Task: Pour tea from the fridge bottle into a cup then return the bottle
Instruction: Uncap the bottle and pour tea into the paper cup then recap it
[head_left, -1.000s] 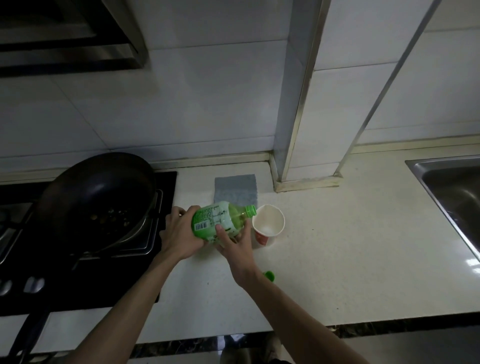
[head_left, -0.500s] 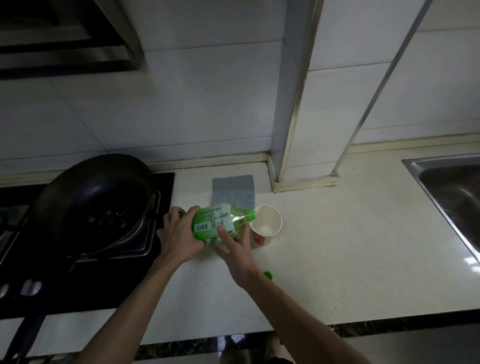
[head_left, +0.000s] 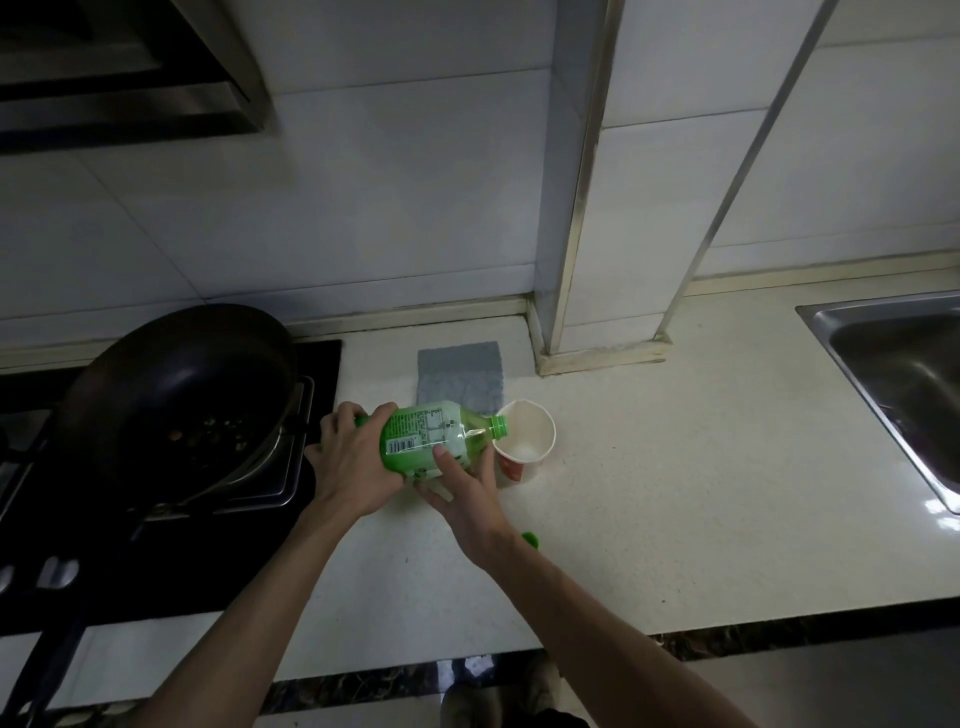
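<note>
A green-labelled tea bottle (head_left: 431, 434) lies tipped almost flat above the counter, its open green neck over the rim of a white paper cup (head_left: 527, 441). My left hand (head_left: 353, 462) grips the bottle's base end. My right hand (head_left: 462, 493) supports the bottle from below, thumb pressed on the label. A little pale liquid shows at the cup's bottom. The green cap (head_left: 531, 539) lies on the counter, partly hidden behind my right wrist.
A dark wok (head_left: 176, 395) sits on the black gas hob (head_left: 171, 540) at the left. A grey cloth (head_left: 460, 376) lies behind the cup. A tiled column (head_left: 587, 260) rises at the back. A steel sink (head_left: 904, 379) is at the right. The counter's front edge (head_left: 467, 660) is near.
The bottle, the cup and both hands keep nearly the same pose. The view has shifted slightly.
</note>
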